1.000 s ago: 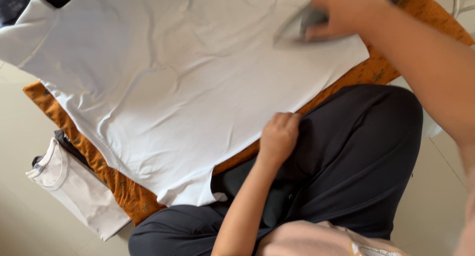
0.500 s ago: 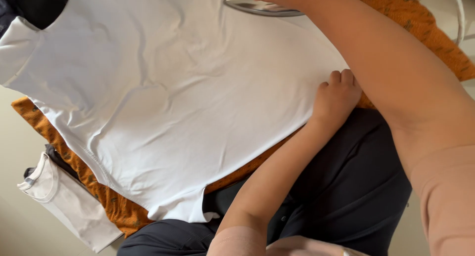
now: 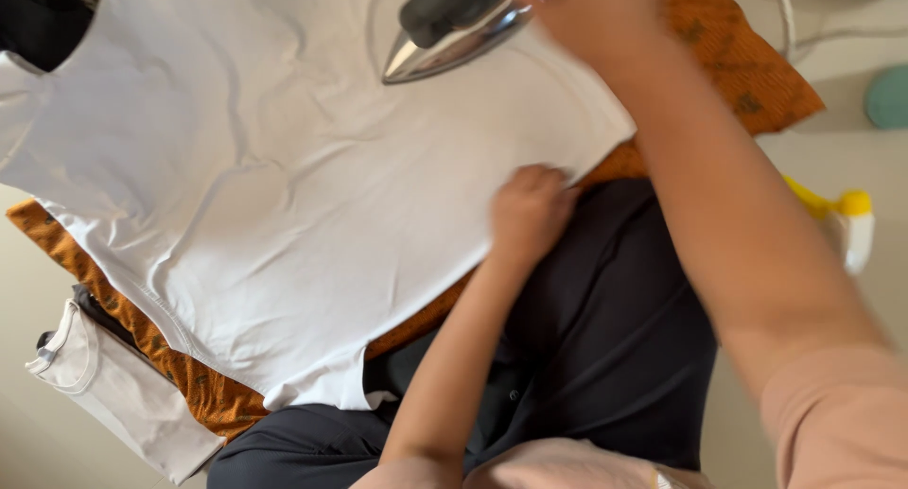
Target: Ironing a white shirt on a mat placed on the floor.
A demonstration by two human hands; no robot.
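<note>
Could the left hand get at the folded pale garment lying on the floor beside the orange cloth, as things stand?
Probably yes. The left hand rests at the white shirt's near edge, holding nothing. The folded pale garment lies uncovered on the floor, and nothing stands between them; whether the arm stretches that far is unclear.

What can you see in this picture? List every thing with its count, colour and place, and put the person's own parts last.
shirt: one, white, spread flat and creased across the middle.
cloth: one, orange with a small dark pattern, under the shirt, showing at its right and lower left edges.
iron: one, dark top with a shiny metal sole, on the shirt near the top edge.
folded garment: one, pale, on the floor at lower left.
cord: one, white, top right.
spray bottle: one, yellow and white, right edge, partly hidden by the arm.
round thing: one, teal, far right, cut off.
trousers: dark, on the person's lap.
left hand: closed on the shirt's near edge.
right hand: on the iron, blurred.
</note>
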